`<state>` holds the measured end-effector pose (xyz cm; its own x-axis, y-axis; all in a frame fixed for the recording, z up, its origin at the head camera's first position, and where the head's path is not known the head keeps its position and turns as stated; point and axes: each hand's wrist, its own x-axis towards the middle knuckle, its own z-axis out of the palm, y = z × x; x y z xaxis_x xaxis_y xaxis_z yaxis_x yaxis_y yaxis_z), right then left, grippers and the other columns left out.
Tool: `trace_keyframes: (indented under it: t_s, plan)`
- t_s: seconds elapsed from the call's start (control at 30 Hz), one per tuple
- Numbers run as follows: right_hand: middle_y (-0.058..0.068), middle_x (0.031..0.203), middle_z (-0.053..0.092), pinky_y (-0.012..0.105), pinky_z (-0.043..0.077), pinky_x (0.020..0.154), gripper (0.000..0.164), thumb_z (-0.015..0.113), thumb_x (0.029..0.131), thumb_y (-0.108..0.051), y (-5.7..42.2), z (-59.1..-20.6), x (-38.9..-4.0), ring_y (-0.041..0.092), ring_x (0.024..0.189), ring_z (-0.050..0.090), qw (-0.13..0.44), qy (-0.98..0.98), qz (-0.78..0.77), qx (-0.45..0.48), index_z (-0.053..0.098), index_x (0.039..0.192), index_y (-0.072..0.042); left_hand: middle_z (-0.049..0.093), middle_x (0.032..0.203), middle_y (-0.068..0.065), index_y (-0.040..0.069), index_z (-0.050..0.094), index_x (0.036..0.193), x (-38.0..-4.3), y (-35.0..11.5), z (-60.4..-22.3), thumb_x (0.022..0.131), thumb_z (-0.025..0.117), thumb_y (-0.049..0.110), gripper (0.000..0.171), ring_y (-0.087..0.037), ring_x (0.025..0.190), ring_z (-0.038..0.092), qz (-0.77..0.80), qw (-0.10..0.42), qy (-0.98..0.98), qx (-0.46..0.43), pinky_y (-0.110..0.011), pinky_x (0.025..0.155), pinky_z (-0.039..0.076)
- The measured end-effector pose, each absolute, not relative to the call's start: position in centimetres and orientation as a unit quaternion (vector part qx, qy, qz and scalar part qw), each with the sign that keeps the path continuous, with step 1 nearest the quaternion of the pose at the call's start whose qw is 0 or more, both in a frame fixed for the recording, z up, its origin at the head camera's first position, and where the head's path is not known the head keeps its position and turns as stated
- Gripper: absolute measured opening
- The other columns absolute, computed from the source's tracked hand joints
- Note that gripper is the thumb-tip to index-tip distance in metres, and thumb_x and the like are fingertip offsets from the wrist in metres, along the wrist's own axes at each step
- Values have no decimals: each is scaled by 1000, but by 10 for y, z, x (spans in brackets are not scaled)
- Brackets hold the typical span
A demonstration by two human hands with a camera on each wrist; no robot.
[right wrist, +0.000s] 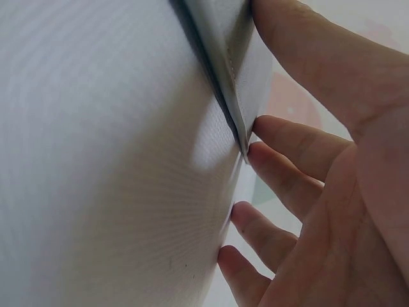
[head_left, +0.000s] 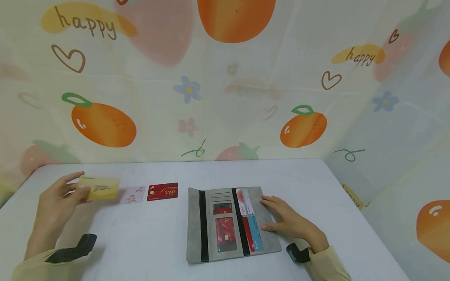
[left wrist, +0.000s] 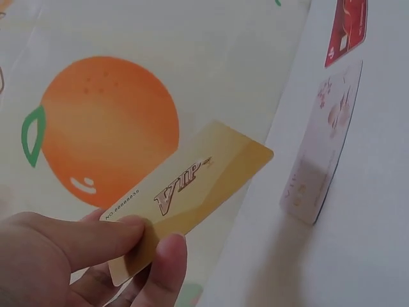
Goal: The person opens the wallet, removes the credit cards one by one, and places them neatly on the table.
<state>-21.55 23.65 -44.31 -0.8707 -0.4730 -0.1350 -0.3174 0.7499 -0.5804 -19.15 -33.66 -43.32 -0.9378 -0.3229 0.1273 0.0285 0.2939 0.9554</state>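
My left hand [head_left: 63,199] pinches a gold VIP card [head_left: 102,188] between thumb and fingers, lifted above the white table at the left. In the left wrist view the gold card [left wrist: 185,192] is tilted, its VIP lettering facing the camera. An unfolded grey wallet [head_left: 225,224] lies on the table, with red and blue cards in its slots and a red card behind its clear window. My right hand [head_left: 290,218] rests at the wallet's right edge, fingers spread. In the right wrist view, fingertips of the right hand [right wrist: 319,173] touch the wallet's edge [right wrist: 233,83] and the table.
A pale pink flowered card [head_left: 131,195] lies partly behind the gold one. Right of it is a red VIP card [head_left: 162,191], left of the wallet. A fruit-patterned cloth [head_left: 225,97] hangs behind the white table [head_left: 140,242].
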Motion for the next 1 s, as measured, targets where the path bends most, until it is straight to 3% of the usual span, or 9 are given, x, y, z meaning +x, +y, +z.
trace_keyframes:
  t_s: [0.2, 0.43, 0.77, 0.93, 1.0]
  plan:
    - [21, 158, 33, 68, 26, 112, 83, 75, 86, -40, 237, -443, -215, 48, 145, 24, 136, 925, -281, -215, 40, 149, -1, 64, 80, 28, 28, 54, 141, -190, -345, -440, 93, 64, 0, 57, 6, 63, 66, -603, 149, -774, 119, -13, 59, 53]
    - [21, 158, 32, 69, 25, 112, 83, 75, 86, -40, 237, -444, -216, 48, 145, 23, 137, 924, -283, -218, 39, 149, -1, 67, 76, 26, 27, 57, 136, -188, -360, -450, 91, 67, -1, 54, 1, 58, 66, -647, 151, -732, 152, -16, 56, 54]
    - [24, 156, 34, 69, 24, 112, 82, 75, 86, -39, 239, -444, -216, 50, 144, 24, 128, 918, -287, -241, 40, 147, 4, 48, 72, 37, 18, 31, 156, -190, -369, -455, 98, 61, 25, 65, 5, 63, 58, -496, 59, -823, 271, -13, 60, 44]
    - [23, 156, 33, 69, 24, 112, 82, 74, 87, -40, 238, -444, -215, 50, 145, 23, 131, 919, -288, -235, 39, 148, 2, 48, 72, 37, 10, 30, 155, -192, -370, -457, 99, 59, 34, 67, 11, 65, 51, -456, 48, -841, 289, -12, 62, 36]
    - [23, 157, 33, 69, 23, 112, 82, 74, 87, -40, 238, -444, -215, 50, 145, 23, 131, 919, -288, -234, 39, 148, 2, 49, 70, 36, 6, 30, 154, -192, -370, -459, 100, 58, 32, 66, 12, 62, 53, -451, 48, -843, 291, -10, 60, 36]
